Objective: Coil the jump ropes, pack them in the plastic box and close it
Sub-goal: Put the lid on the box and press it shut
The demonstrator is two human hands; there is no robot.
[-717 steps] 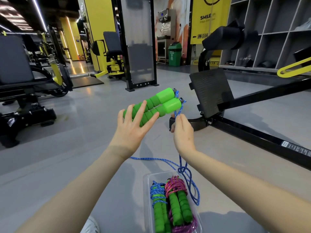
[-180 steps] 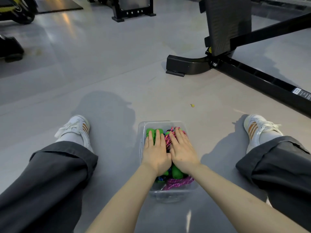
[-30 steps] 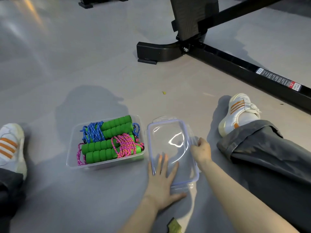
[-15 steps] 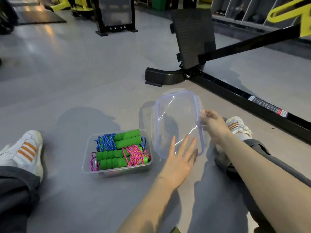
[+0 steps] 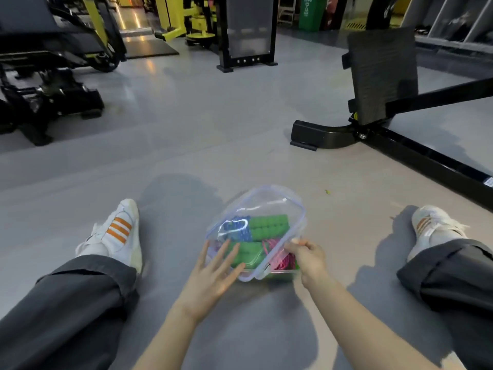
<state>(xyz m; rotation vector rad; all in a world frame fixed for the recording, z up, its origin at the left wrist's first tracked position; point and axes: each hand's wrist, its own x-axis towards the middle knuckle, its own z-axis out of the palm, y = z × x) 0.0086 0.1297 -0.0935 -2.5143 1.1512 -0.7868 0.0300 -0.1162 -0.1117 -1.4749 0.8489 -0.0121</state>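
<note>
Now the clear lid hangs tilted over the plastic box, which sits on the floor between the person's two legs. The coiled jump ropes lie inside the box, with green handles and blue and pink cord. The right grip pinches the near right rim of the lid with curled fingers and thumb. The left grip is spread out with straight fingers. It seems to touch the near left part of the lid and holds nothing.

The lid looks light, thin and a bit bendy. Its smooth plastic could slip, so I think it is best held by its thick rim on two sides. The ropes are soft and springy and may push up, so the edges may need a firm press.

A white label sits on the black machine bar at the right, but it is too small to read.
</note>
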